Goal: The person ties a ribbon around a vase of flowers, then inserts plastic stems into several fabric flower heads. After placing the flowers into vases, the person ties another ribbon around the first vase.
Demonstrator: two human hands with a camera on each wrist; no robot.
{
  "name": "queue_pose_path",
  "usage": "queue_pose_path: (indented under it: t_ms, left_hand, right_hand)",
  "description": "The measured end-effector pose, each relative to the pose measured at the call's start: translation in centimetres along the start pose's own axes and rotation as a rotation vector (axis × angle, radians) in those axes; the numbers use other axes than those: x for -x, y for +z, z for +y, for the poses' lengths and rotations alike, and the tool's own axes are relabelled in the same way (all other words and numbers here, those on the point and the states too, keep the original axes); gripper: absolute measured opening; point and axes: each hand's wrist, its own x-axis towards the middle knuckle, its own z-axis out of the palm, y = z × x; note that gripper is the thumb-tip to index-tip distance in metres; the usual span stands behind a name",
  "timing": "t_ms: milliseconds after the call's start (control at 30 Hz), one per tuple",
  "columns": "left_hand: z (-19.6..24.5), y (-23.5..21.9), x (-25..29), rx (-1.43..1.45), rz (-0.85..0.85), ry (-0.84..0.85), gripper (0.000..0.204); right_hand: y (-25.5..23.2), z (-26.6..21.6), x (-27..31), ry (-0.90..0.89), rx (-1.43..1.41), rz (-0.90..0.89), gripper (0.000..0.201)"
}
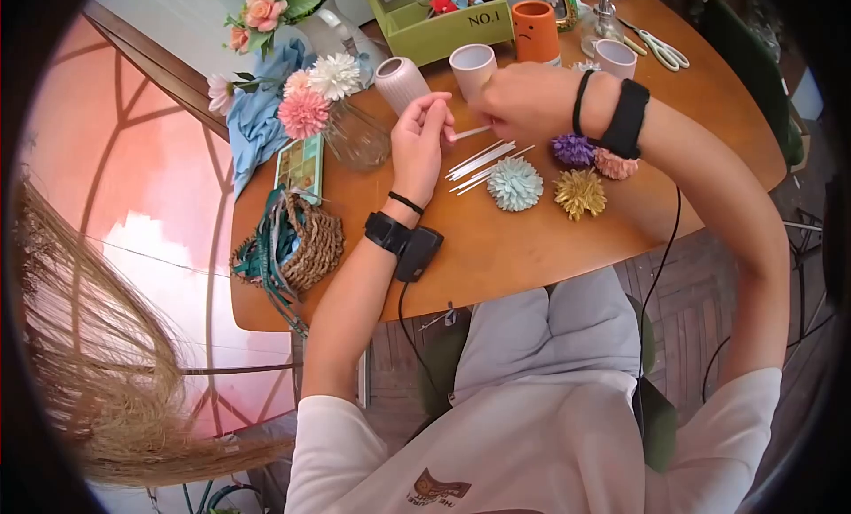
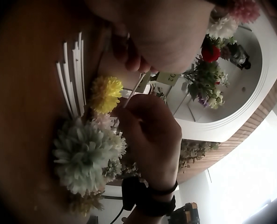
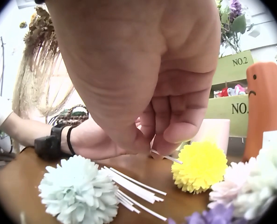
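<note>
Stick (image 1: 472,133), thin and white, held between both hands above a wooden table (image 1: 532,244) in the head view; pinched by fingertips of left hand (image 1: 419,146) and right hand (image 1: 534,102), with loose sticks (image 1: 484,159) and a pale blue flower (image 1: 515,184) nearby. From the left wrist: same stick slanting between pinches, near a yellow flower (image 2: 105,94); could bend or snap from uneven pull. From the right wrist: thumb and finger pinching, white tip poking out toward the yellow flower, contact unclear; could slip from so small a hold.
</note>
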Motion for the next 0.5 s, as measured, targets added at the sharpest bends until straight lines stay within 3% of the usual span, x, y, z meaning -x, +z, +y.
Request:
queue_pose_path:
  t_ms: [233, 267, 333, 367, 400, 500]
  left_hand:
    - [1.3, 0.7, 0.6, -0.162, -0.102, 0.004, 0.024]
    - [1.7, 0.9, 0.7, -0.203, -0.119, 0.004, 0.023]
    - [2.7, 1.0, 0.9, -0.457, -0.308, 0.207, 0.024]
    - [3.3, 1.0, 1.1, -0.582, -0.4, 0.307, 0.025]
    - [4.4, 1.0, 1.3, -0.646, -0.546, 0.292, 0.042]
    - [5.9, 2.6, 2.1, -0.778, -0.708, 0.425, 0.054]
  right_hand:
    - [-0.9, 2.6, 2.7, 0.088, -0.3, 0.46, 0.017]
    - [-0.7, 2.8, 3.0, 0.173, -0.42, 0.44, 0.02]
    - [-1.5, 2.0, 3.6, 0.346, -0.66, 0.397, 0.027]
    - [-1.1, 2.4, 3.8, 0.339, -0.758, 0.424, 0.026]
    - [-0.2, 2.8, 3.9, 0.33, -0.859, 0.448, 0.026]
    - [1.6, 3.4, 4.3, 0.314, -1.124, 0.507, 0.029]
